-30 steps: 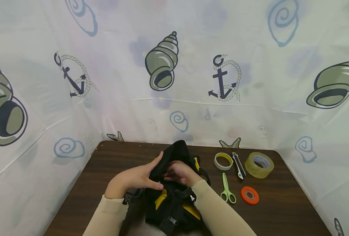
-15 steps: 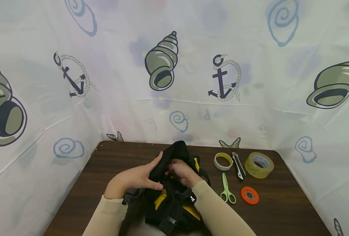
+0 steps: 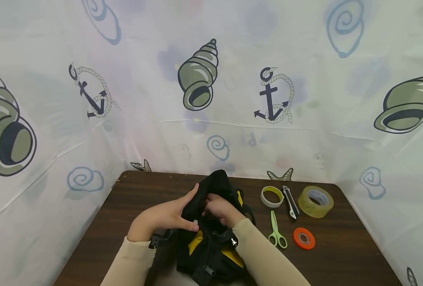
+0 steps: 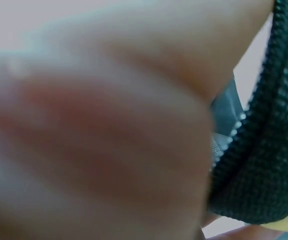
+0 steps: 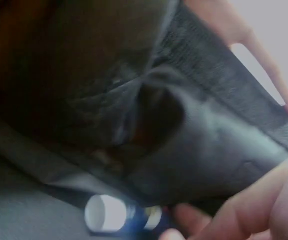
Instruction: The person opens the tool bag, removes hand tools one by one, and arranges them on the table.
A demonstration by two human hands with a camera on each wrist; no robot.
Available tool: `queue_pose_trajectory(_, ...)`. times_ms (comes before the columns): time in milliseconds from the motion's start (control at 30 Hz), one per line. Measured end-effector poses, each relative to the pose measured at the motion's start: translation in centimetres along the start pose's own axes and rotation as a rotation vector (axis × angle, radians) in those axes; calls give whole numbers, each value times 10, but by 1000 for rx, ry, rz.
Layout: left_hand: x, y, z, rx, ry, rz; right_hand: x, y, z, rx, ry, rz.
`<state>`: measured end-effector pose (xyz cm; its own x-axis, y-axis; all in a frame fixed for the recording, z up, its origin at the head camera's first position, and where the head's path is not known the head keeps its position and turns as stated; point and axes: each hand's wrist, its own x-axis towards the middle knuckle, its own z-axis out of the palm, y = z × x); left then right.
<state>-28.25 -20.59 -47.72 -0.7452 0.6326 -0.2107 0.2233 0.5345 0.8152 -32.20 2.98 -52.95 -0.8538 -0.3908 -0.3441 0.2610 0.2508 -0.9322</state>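
Note:
A black bag with yellow patches stands at the table's near edge, its zipped mouth open. My left hand grips the left side of that mouth, thumb in front and fingers behind the flap. Reaching into the bag, my right hand pinches a glue stick with a white cap and dark blue body. Only its white end shows by the left thumb in the head view. A blurred part of the left hand fills most of the left wrist view, beside the toothed zip edge.
On the dark wooden table, to the right, lie a white-and-yellow tape roll, a box cutter, a clear packing tape roll, green scissors and an orange tape roll. A shell-printed curtain hangs behind.
The right hand's fingers have curled inside the bag, and the glue stick's white end now shows by the left thumb. The left hand keeps its grip on the bag.

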Motion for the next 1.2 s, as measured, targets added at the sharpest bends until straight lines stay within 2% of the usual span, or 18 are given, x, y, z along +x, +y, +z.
queue_pose_trajectory(100,0,0,0,2,6,-15,-5,-3,-6,-113,89,7)
queue_pose_trajectory(233,-1,0,-1,5,16,-40,-6,-4,-10,-185,136,43)
queue_pose_trajectory(433,0,-1,0,9,15,-25,-6,1,-13,-226,118,75)
queue_pose_trajectory(733,0,-1,1,-7,14,-38,-10,7,-17,-245,44,81)
queue_pose_trajectory(933,1,-1,1,9,16,-37,-14,7,-19,-266,89,52)
queue_pose_trajectory(1100,0,0,1,5,16,-36,-14,8,-19,-223,86,68)
queue_pose_trajectory(1200,0,0,1,6,18,-39,-13,10,-20,-233,87,56)
